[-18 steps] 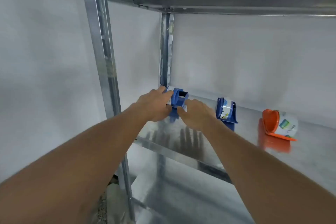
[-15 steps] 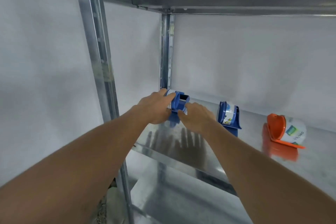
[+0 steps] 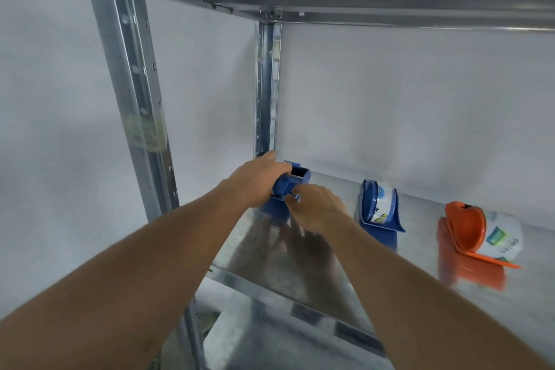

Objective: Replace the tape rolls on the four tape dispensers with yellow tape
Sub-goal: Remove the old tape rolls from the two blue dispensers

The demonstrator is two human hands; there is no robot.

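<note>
A blue tape dispenser (image 3: 292, 182) stands at the left end of the metal shelf (image 3: 414, 285), near the back corner post. My left hand (image 3: 257, 182) wraps over its top and left side. My right hand (image 3: 316, 207) has its fingertips on the dispenser's front right. Its tape roll is hidden under my hands. To the right sits a second blue dispenser (image 3: 379, 209) with a clear labelled roll. Farther right lies an orange dispenser (image 3: 468, 234) holding a white labelled roll. No yellow tape is in view.
The shelf above (image 3: 360, 0) hangs low over the work area. Upright metal posts stand at the front left (image 3: 132, 93) and back corner (image 3: 267, 93). White walls close off the back and left. A lower shelf (image 3: 270, 345) lies below.
The view has shifted closer and slightly left. My left hand has closed further over the blue dispenser's top, and my right fingertips have slid onto its front.
</note>
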